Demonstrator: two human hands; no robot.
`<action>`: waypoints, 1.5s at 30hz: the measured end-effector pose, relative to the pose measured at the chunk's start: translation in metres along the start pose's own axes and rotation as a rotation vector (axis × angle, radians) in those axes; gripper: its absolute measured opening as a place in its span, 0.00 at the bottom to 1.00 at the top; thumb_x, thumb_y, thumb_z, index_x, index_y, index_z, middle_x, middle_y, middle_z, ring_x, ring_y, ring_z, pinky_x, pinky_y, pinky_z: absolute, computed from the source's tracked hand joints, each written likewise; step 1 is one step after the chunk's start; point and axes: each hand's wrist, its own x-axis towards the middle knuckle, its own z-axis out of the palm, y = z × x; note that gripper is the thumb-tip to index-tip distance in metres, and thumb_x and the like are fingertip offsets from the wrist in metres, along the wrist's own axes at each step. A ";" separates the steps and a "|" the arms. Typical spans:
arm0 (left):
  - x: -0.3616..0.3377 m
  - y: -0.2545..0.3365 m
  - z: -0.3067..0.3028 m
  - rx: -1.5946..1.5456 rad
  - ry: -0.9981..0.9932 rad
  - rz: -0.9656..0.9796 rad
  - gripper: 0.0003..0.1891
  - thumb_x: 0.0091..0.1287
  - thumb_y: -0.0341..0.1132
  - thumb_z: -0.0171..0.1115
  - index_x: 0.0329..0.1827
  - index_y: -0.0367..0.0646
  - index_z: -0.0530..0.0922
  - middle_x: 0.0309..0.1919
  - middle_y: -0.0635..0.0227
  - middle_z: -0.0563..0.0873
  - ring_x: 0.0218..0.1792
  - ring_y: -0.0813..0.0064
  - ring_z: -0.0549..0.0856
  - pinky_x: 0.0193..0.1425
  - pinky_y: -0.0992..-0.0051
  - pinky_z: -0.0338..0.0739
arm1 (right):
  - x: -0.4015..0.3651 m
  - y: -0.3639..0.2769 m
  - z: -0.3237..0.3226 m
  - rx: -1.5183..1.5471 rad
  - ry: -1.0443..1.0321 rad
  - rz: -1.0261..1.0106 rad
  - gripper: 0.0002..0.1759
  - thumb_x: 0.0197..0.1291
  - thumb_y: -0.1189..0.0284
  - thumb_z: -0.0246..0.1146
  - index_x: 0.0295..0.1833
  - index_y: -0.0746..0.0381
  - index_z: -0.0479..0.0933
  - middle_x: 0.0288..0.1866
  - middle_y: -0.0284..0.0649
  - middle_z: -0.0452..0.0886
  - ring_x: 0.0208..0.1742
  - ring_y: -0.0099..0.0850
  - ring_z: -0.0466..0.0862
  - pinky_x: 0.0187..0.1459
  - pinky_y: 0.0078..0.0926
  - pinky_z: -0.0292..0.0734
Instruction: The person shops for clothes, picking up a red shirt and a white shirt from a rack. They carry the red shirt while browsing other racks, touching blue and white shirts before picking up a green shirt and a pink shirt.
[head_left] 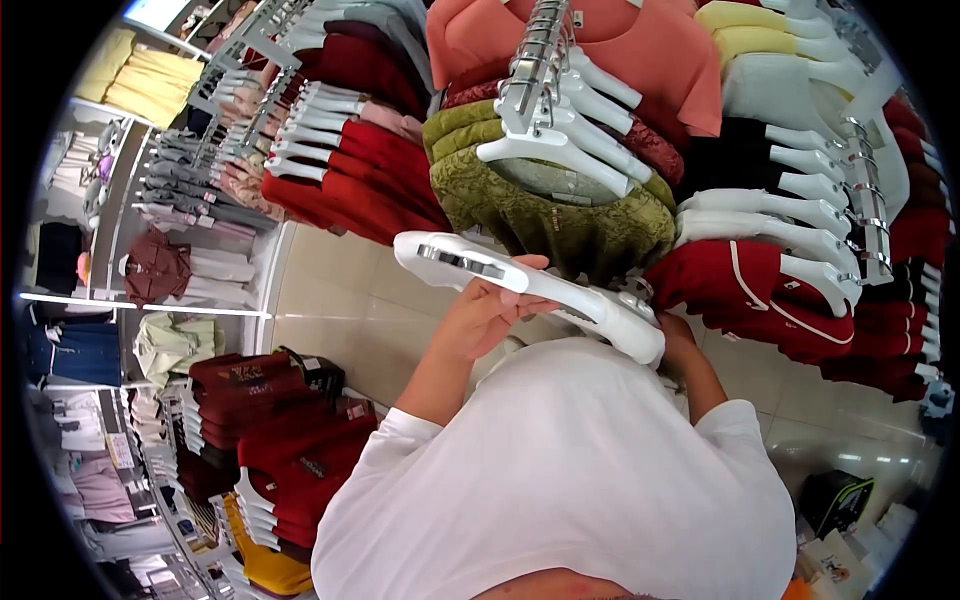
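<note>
Several white hangers (585, 303) near the green top (600, 228) | left hand (492, 315), grip clamped on them | right hand (678, 342), grip half-hidden, can't tell

olive patterned garments (555, 215) are hung on a front metal rail (537, 75), with a coral top (580, 35) displayed behind them. to their right, a red garment with white piping (725, 290) is hung — near black garments (730, 155). at lower left, dark red tops (310, 465) are racked above a mustard garment (275, 572). pale floor tiles (335, 290) are seen between, and a dark bag (835, 500) is set down at lower right.
</note>
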 end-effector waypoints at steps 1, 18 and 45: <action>0.009 0.004 0.002 0.013 -0.031 -0.007 0.30 0.74 0.41 0.58 0.73 0.32 0.64 0.62 0.54 0.80 0.64 0.57 0.80 0.70 0.52 0.72 | -0.014 0.006 0.000 0.001 0.050 0.028 0.23 0.57 0.57 0.64 0.53 0.59 0.82 0.48 0.55 0.84 0.48 0.50 0.85 0.50 0.43 0.79; 0.117 0.012 -0.011 0.029 0.020 -0.025 0.27 0.75 0.46 0.58 0.69 0.37 0.69 0.55 0.54 0.85 0.55 0.62 0.86 0.63 0.62 0.80 | -0.108 0.222 0.072 -0.272 -0.046 0.349 0.20 0.43 0.61 0.66 0.38 0.64 0.85 0.45 0.54 0.85 0.50 0.52 0.83 0.54 0.44 0.78; 0.100 -0.015 -0.038 0.018 0.162 -0.075 0.19 0.73 0.40 0.60 0.62 0.39 0.74 0.53 0.54 0.85 0.54 0.60 0.85 0.62 0.62 0.80 | -0.082 0.209 0.057 -0.246 -0.258 0.319 0.28 0.41 0.61 0.73 0.49 0.62 0.84 0.47 0.54 0.86 0.49 0.50 0.85 0.53 0.39 0.80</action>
